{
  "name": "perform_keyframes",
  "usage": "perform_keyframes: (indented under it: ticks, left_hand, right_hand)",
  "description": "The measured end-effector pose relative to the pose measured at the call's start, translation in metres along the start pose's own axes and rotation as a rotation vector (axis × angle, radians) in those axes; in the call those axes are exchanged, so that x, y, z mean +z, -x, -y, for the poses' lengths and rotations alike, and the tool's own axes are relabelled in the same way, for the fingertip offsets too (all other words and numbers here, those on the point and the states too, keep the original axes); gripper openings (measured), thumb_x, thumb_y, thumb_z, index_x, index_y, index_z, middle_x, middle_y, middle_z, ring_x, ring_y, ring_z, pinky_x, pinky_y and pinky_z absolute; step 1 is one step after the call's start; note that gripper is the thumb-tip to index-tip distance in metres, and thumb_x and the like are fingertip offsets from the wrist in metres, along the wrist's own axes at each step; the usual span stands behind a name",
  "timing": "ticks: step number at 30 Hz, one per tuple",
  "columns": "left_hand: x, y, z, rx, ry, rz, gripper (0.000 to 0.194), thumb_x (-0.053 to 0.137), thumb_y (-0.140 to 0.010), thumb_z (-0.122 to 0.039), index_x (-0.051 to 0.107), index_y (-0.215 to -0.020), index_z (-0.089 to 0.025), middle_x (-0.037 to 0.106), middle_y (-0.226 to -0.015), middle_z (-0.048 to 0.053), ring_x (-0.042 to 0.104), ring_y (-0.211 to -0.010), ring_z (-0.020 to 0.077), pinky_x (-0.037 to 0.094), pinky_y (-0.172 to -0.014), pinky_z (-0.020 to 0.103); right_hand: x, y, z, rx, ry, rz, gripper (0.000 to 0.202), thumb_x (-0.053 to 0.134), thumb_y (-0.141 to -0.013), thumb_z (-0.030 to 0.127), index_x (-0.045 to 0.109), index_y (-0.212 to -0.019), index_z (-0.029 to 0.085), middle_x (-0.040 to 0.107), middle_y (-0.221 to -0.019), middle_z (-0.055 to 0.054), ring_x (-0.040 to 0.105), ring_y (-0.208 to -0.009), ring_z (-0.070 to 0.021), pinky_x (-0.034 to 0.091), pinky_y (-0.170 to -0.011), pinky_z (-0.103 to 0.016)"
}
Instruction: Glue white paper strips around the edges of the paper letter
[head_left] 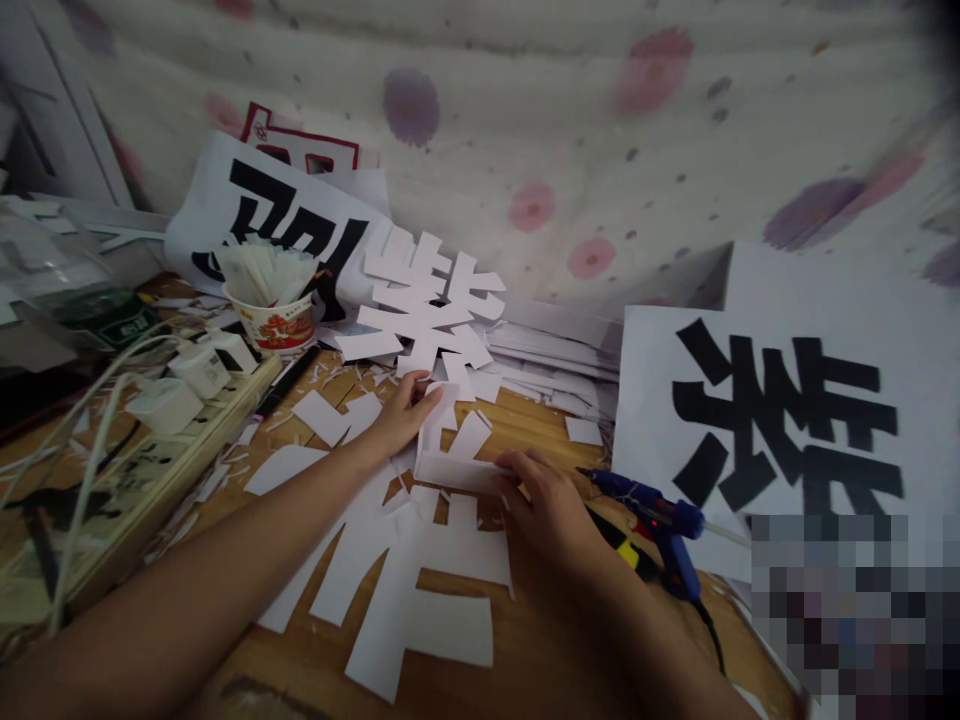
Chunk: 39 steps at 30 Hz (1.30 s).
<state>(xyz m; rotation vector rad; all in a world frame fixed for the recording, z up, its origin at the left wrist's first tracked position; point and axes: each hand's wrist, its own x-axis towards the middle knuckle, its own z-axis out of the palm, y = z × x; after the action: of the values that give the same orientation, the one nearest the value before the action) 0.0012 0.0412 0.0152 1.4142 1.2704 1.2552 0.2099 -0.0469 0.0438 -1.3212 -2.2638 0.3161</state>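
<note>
A large white cut-out character [405,560] lies on the wooden table, with narrow white strips standing on edge at its far part. My left hand [409,410] is closed at the upper end of an upright white strip [431,425], thumb and fingers pinched together. My right hand [544,495] has its curled fingertips at the right end of another upright white strip [457,470], which meets the first near a corner. Just right of my right hand lies a blue glue gun [652,505], with a yellow and black tool [626,548] beside it.
A power strip [165,480] with white plugs and cables runs along the left. Behind it stands a paper bowl [274,320] full of clear sticks. Another white cut-out character [431,305] leans at the back. A printed sheet [780,420] stands at right; paper scraps lie around.
</note>
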Motion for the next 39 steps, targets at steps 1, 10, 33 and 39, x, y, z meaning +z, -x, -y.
perform_keyframes:
  ticks: [1, 10, 33, 39]
  left_hand:
    - [0.0, 0.0, 0.001, 0.003, -0.007, 0.002, 0.038, 0.054, -0.078, -0.037, 0.047, -0.111, -0.019, 0.057, -0.089, 0.003, 0.055, -0.086, 0.0177, 0.043, -0.08, 0.032]
    - [0.0, 0.001, -0.003, 0.043, -0.118, -0.012, 0.032, 0.048, -0.082, -0.038, 0.05, -0.109, -0.02, 0.055, -0.086, 0.002, 0.053, -0.086, 0.0168, 0.043, -0.077, 0.029]
    - [-0.05, 0.039, -0.029, 0.198, -0.514, 0.517, 0.023, 0.065, -0.071, -0.032, 0.064, -0.093, -0.025, 0.058, -0.068, -0.003, 0.051, -0.063, 0.0121, 0.037, -0.061, 0.022]
    - [-0.048, 0.042, -0.028, 0.273, -0.467, 0.51, 0.013, 0.061, -0.074, -0.032, 0.065, -0.082, -0.022, 0.058, -0.075, -0.001, 0.052, -0.066, 0.0117, 0.039, -0.061, 0.022]
  right_hand:
    - [0.0, 0.0, 0.0, 0.004, 0.0, 0.002, 0.012, 0.046, -0.083, 0.014, 0.056, -0.089, 0.018, 0.06, -0.082, -0.004, 0.057, -0.076, -0.0167, 0.044, -0.068, -0.028]
    - [0.0, 0.0, 0.001, 0.029, -0.009, 0.001, 0.012, 0.046, -0.082, 0.014, 0.055, -0.087, 0.019, 0.058, -0.082, -0.004, 0.056, -0.074, -0.0167, 0.045, -0.067, -0.029]
    - [0.0, 0.0, 0.0, -0.057, -0.014, -0.004, 0.015, 0.045, -0.083, 0.012, 0.057, -0.089, 0.019, 0.06, -0.081, -0.004, 0.056, -0.076, -0.0172, 0.045, -0.067, -0.029]
    - [0.001, 0.001, -0.001, -0.096, -0.009, -0.001, 0.018, 0.043, -0.084, 0.011, 0.058, -0.092, 0.019, 0.06, -0.081, -0.005, 0.056, -0.076, -0.0174, 0.045, -0.067, -0.029]
